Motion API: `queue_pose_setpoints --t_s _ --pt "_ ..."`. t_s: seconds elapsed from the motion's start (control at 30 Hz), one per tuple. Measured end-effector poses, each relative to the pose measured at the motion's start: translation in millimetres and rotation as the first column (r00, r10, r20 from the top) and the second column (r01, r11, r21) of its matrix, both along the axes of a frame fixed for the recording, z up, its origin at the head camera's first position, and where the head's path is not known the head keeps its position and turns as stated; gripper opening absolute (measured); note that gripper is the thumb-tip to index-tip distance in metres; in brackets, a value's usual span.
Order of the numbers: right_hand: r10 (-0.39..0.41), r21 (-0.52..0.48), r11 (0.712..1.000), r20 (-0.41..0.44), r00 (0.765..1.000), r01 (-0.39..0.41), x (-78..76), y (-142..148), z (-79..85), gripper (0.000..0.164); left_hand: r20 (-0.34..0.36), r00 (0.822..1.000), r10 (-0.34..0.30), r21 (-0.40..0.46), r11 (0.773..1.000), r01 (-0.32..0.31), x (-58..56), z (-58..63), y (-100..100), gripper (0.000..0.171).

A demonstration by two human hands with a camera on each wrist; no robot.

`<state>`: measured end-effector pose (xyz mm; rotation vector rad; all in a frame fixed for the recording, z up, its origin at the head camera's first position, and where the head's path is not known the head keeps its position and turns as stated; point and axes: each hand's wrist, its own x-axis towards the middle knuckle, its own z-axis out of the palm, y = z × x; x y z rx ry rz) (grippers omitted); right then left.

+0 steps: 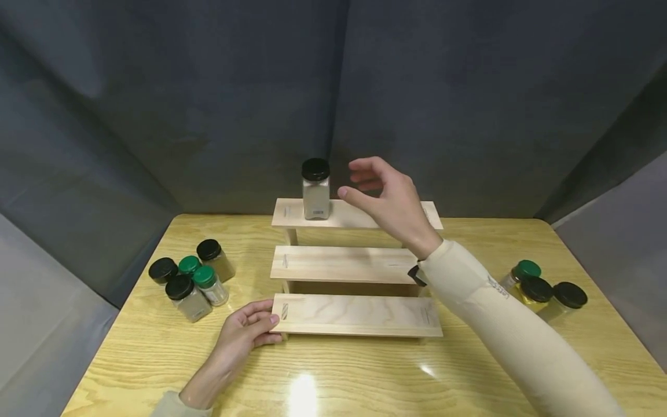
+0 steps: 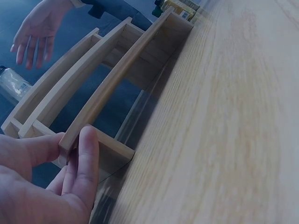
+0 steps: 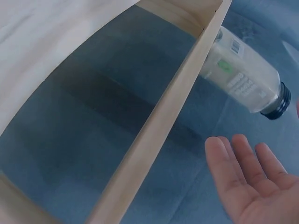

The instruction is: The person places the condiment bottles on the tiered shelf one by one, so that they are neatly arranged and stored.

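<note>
Here, left fingers [image 2: 88,154] pinch the rack [image 1: 354,314] (right fingers [image 3: 219,158] half-spread).

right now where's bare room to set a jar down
The middle shelf is bare where visible, as is the bottom shelf beyond the left hand, and the table in front. Crowded: the table's left, with five jars, and its right, with three jars.
</note>
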<state>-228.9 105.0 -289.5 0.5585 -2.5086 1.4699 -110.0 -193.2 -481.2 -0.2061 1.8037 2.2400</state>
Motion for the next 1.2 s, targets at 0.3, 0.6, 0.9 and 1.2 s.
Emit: queue_pose_setpoints --t_s 0.3,0.6,0.9,1.2 --pt "-0.012 -0.029 0.999 0.004 1.000 0.012 11.6 17.8 -2.2 0.054 -0.003 1.000 0.011 -0.012 1.000 -0.011 0.9 -0.6 -5.6 0.052" --pt "-0.036 -0.037 0.999 0.011 0.999 0.036 35.1 46.2 -2.0 0.049 0.000 1.000 -0.010 0.001 1.000 0.010 0.5 -0.9 -5.7 0.053" --pt "-0.070 -0.069 0.995 0.007 0.998 0.070 51.7 72.2 -6.9 0.044 -0.006 1.000 -0.023 -0.001 1.000 0.023 0.1 0.8 -7.1 0.054" --pt "-0.131 -0.039 0.991 -0.002 0.991 0.130 66.9 99.4 -9.9 0.042 -0.018 0.999 -0.034 -0.004 0.999 0.034 1.0 0.7 -7.5 0.054"
